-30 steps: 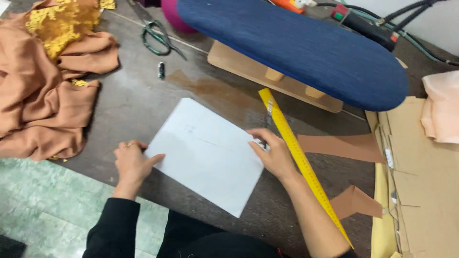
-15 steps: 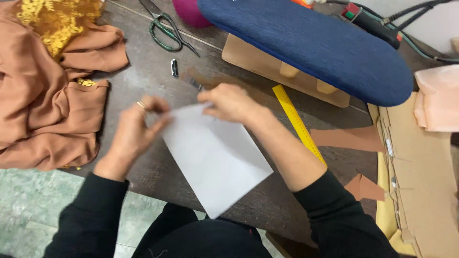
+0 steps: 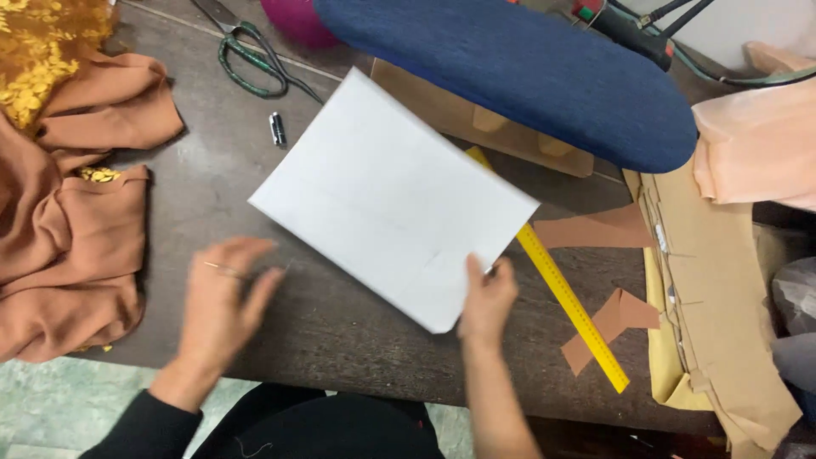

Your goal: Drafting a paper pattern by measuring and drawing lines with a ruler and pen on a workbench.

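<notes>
— What has changed since half a second ago?

— Then both hands met at the top of the white sheet (image 3: pixel 393 200). Now only the right hand (image 3: pixel 486 299) has it, thumb over and fingers under its near corner, the sheet lifted over the middle of the bench (image 3: pixel 212 183). The left hand (image 3: pixel 223 302) has dropped off, blurred, fingers loosely spread above the bench's near edge, holding nothing.

— And around it?

— The yellow ruler (image 3: pixel 571 302) lies partly under the sheet, as before. Green scissors (image 3: pixel 255 59) sit at the far edge, brown cloth (image 3: pixel 72 221) at the left edge.
</notes>
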